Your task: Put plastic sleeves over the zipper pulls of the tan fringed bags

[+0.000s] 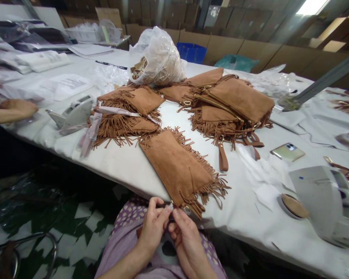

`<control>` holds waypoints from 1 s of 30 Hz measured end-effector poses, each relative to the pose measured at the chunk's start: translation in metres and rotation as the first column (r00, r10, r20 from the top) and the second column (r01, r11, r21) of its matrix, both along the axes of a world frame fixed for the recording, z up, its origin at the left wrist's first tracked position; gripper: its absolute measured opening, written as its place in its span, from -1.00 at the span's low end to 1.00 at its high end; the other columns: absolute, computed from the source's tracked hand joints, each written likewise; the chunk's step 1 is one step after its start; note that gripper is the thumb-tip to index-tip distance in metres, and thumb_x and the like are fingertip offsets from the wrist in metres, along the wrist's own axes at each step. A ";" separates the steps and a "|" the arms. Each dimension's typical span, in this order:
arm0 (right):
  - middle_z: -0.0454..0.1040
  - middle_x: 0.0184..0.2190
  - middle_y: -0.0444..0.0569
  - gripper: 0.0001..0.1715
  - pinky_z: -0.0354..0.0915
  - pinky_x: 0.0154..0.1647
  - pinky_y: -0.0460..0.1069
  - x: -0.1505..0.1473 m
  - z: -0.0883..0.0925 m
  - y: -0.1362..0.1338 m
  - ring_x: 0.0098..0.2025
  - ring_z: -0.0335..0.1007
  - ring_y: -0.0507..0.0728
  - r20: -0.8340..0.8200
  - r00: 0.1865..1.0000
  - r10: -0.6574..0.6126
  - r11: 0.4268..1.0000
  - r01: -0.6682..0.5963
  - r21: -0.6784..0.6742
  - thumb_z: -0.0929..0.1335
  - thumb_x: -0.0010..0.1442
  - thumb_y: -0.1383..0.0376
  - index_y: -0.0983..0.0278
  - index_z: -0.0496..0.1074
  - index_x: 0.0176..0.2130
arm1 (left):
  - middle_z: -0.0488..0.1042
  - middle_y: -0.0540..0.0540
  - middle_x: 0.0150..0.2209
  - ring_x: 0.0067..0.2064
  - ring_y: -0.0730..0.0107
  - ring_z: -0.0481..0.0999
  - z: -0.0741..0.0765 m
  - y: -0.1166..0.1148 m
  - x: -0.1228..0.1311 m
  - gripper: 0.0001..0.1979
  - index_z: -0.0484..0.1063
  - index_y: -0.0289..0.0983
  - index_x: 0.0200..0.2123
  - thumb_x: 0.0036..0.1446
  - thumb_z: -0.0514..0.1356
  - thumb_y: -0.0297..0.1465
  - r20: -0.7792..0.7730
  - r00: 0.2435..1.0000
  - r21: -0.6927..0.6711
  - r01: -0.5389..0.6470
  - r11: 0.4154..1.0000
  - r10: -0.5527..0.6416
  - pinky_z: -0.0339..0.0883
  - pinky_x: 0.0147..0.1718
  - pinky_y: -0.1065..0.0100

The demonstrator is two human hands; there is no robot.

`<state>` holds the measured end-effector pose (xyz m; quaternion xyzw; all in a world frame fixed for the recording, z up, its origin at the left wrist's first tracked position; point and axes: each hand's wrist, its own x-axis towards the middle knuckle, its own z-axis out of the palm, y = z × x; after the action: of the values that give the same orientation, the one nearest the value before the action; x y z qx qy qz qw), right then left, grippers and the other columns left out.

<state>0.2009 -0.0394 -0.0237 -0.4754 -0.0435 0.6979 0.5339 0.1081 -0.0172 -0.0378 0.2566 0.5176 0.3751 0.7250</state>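
Observation:
A brown suede-like pouch [177, 166] with fringed edges lies flat at the table's front edge, its near corner pointing at my lap. Just off that corner, by the metal zipper end [172, 202], both hands come together fingertip to fingertip. My left hand [155, 223] is closed in a pinch on a small piece of whitish wrapping [170, 207]. Pressed up against it from the right, my right hand [186, 230] also pinches; what its fingertips hold is too small to name. A metal ring [187, 209] hangs beside them at the pouch corner.
More fringed pouches [235, 100] are piled behind, beside a plastic bag of paper filling [159, 58]. Tape dispensers [72, 112] stand left and right. A phone [287, 152] lies at right. Another person's hand [17, 109] is at far left; a slanted metal post [325, 79] crosses the right.

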 end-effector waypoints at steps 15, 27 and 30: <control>0.30 -0.56 -0.31 -0.62 -0.17 -0.81 -0.30 0.021 0.001 0.013 -0.77 -0.17 -0.25 -0.544 0.832 0.111 0.993 -0.115 0.026 0.45 0.10 0.20 0.38 0.41 -0.14 | 0.46 0.06 -0.47 -0.78 0.81 -0.12 0.014 0.007 -0.042 -0.78 0.32 -0.24 -0.22 0.08 0.26 -0.36 0.506 0.800 -0.224 0.483 0.847 -0.322 -0.38 -0.78 0.57; 0.38 -0.52 -0.27 -0.71 -0.17 -0.82 -0.28 0.020 -0.004 0.013 -0.78 -0.14 -0.25 -0.515 0.855 0.051 0.993 -0.098 -0.063 0.46 0.08 0.31 0.36 0.43 -0.17 | 0.48 -0.05 -0.53 -0.74 0.68 0.13 0.003 -0.029 -0.089 -0.49 0.41 -0.35 -0.33 0.06 0.13 0.04 -0.024 0.878 -0.094 0.474 0.876 -0.478 -0.15 -0.75 0.54; 0.38 -0.52 -0.27 -0.68 -0.16 -0.82 -0.28 0.018 -0.003 0.014 -0.78 -0.14 -0.26 -0.517 0.855 0.044 0.994 -0.090 -0.065 0.48 0.04 0.33 0.38 0.43 -0.17 | 0.52 -0.13 -0.38 -0.70 0.64 0.26 0.003 -0.027 -0.083 -0.44 0.34 -0.32 -0.14 0.10 0.06 0.08 0.038 0.948 -0.120 0.319 0.940 -0.317 -0.01 -0.74 0.56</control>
<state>0.2192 -0.0257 -0.0271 -0.2927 0.1145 0.8188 0.4804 0.0256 -0.0445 -0.0347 0.2876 0.4852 0.2222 0.7953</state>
